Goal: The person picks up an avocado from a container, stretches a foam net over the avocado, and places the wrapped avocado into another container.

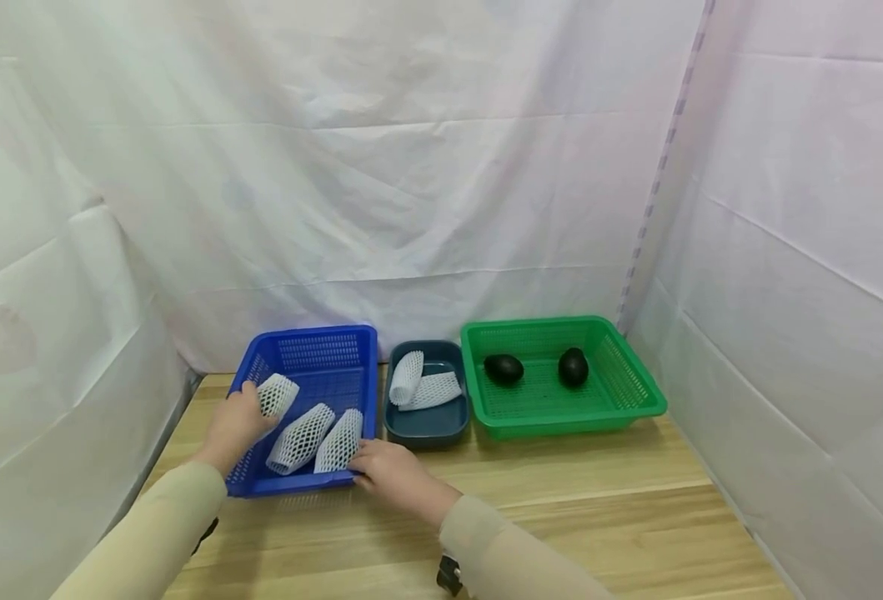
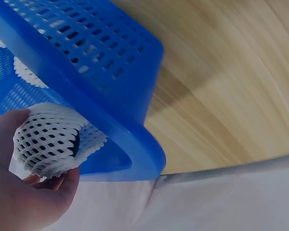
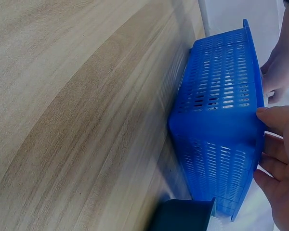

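My left hand [image 1: 235,423] holds a dark, rounded fruit in a white foam net [image 1: 279,395] at the left side of the blue basket [image 1: 313,340]. In the left wrist view, thumb and fingers wrap the netted fruit [image 2: 47,139], and its dark skin shows through the mesh. Two more white foam nets, one in the middle [image 1: 302,439] and one on the right [image 1: 339,442], lie in the basket; what they contain is unclear. My right hand [image 1: 394,477] grips the basket's near right corner, thumb and fingers on the rim [image 3: 260,86].
Right of the blue basket stands a small dark teal tray [image 1: 426,427] with two white foam nets [image 1: 431,392]. Beyond it, a green basket [image 1: 561,421] contains two dark avocado-like fruits [image 1: 573,367]. White cloth [image 1: 411,208] hangs behind the wooden table [image 1: 584,500].
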`<control>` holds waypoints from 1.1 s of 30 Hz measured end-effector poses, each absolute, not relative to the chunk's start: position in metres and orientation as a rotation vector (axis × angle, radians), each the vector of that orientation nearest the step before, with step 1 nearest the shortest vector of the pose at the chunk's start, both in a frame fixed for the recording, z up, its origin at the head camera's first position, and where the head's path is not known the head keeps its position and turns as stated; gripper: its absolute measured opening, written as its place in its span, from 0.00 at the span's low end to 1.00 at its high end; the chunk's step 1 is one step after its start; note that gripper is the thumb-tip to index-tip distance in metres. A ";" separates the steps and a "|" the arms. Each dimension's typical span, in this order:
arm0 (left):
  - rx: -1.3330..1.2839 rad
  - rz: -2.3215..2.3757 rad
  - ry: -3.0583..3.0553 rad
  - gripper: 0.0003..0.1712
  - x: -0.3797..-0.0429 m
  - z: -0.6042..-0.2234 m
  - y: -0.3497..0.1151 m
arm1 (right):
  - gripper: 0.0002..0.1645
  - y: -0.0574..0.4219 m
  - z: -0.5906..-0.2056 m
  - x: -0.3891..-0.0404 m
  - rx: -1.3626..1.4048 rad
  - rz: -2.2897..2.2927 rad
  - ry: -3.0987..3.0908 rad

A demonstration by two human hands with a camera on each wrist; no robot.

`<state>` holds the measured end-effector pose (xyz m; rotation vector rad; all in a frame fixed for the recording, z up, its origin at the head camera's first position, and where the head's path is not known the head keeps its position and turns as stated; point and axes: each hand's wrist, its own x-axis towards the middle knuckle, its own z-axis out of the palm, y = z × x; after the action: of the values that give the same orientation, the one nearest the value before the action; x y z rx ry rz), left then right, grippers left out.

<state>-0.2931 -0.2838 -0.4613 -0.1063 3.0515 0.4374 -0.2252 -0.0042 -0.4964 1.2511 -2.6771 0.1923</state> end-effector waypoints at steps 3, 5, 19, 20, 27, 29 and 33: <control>-0.080 0.374 3.056 0.41 -0.297 -0.463 -0.282 | 0.12 -0.005 -0.497 -0.225 1.237 0.202 -2.678; -0.076 0.329 3.049 0.37 -0.299 -0.465 -0.280 | 0.12 -0.005 -0.497 -0.224 1.231 0.197 -2.680; -0.055 0.248 2.987 0.25 -0.310 -0.483 -0.268 | 0.12 -0.006 -0.501 -0.225 1.242 0.183 -2.682; -0.041 0.250 2.984 0.25 -0.308 -0.482 -0.268 | 0.12 -0.006 -0.501 -0.225 1.245 0.185 -2.680; -0.034 0.262 2.918 0.27 -0.306 -0.472 -0.268 | 0.12 -0.006 -0.499 -0.223 1.247 0.189 -2.635; -0.036 0.256 2.894 0.28 -0.307 -0.467 -0.269 | 0.12 -0.006 -0.499 -0.223 1.243 0.187 -2.636; 0.015 0.228 2.882 0.27 -0.309 -0.458 -0.271 | 0.13 -0.005 -0.500 -0.225 1.240 0.174 -2.653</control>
<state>-0.3094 -0.2709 -0.4575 0.0148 2.8816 0.2283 -0.2253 -0.0048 -0.5005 1.2397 -2.6530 0.1740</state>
